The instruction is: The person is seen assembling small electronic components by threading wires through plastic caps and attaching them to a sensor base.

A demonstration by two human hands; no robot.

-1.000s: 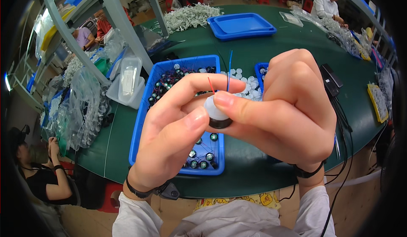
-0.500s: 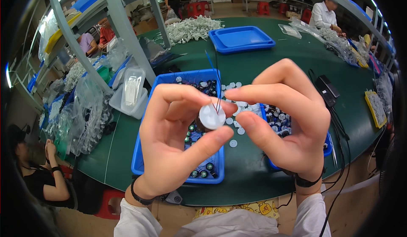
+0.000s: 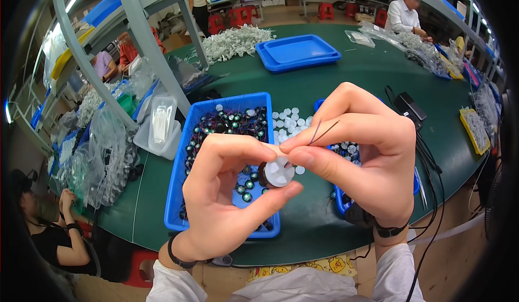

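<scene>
Between the thumb and fingers of my left hand [image 3: 221,199] is a small dark round part with a white disc cap [image 3: 280,173] facing up. Thin dark wires [image 3: 324,133] come out through the cap. My right hand [image 3: 373,151] pinches these wires between thumb and forefinger, close beside the cap, and their loose ends stick out above the fingers. Under my left hand stands a blue tray [image 3: 175,194] of similar dark round parts with wires. Loose white discs [image 3: 286,119] lie on the green table just beyond the hands. My right hand partly hides a second blue tray [image 3: 339,200].
Stacked blue trays [image 3: 297,53] and a heap of white pieces [image 3: 238,41] are farther back. Clear plastic boxes [image 3: 160,129] stand by the grey rack post [image 3: 157,48] at left. A black adapter [image 3: 408,110] with cables lies at right. Several people sit around.
My right hand has closed in on the wires, which now bend toward it instead of standing up. The capped part has shifted slightly down and right. The view has shifted a little.
</scene>
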